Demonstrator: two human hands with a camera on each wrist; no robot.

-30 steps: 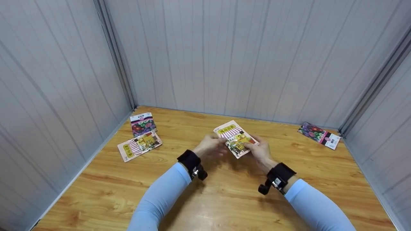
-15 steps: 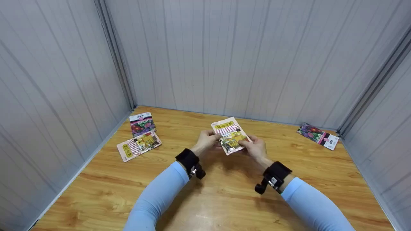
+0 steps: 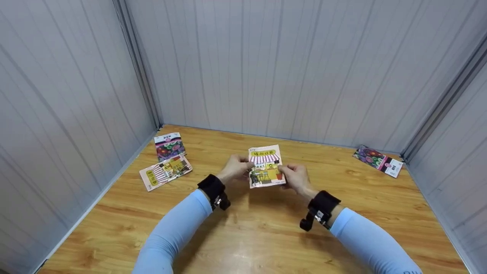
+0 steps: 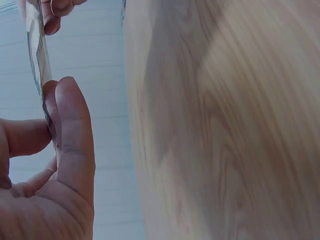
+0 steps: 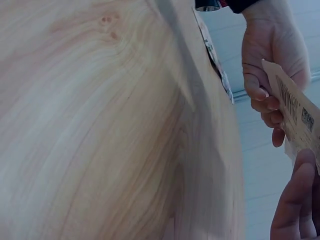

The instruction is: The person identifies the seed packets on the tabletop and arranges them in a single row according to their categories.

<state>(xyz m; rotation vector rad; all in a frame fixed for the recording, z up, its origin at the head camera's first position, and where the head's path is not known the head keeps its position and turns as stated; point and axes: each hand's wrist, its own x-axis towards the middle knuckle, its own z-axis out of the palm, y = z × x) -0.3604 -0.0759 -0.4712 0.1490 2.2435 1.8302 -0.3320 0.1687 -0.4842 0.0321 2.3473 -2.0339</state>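
Between both hands, above the table, is a pink seed packet (image 3: 266, 166) with a striped awning, a yellow label and a shop picture on its front. My left hand (image 3: 236, 167) pinches its left edge between thumb and fingers. On the opposite edge, my right hand (image 3: 296, 177) grips it with the thumb on the front. The left wrist view gives the packet (image 4: 38, 47) nearly edge-on, between the left hand's (image 4: 55, 175) thumb and fingers. Its back, with a barcode and small print, faces the right wrist view, where the right fingers (image 5: 295, 200) touch the lower end.
A matching pink packet (image 3: 165, 172) lies at the left of the wooden table (image 3: 243, 236), touching or overlapping a flower-printed seed packet (image 3: 169, 146) behind it. Another flower-printed packet (image 3: 377, 160) lies at the far right. Grey panel walls (image 3: 243, 68) enclose the back and sides.
The held packet has turned from a slant to almost straight, its printed front still up. My left hand has shifted left, and the right hand has moved slightly left with the packet.
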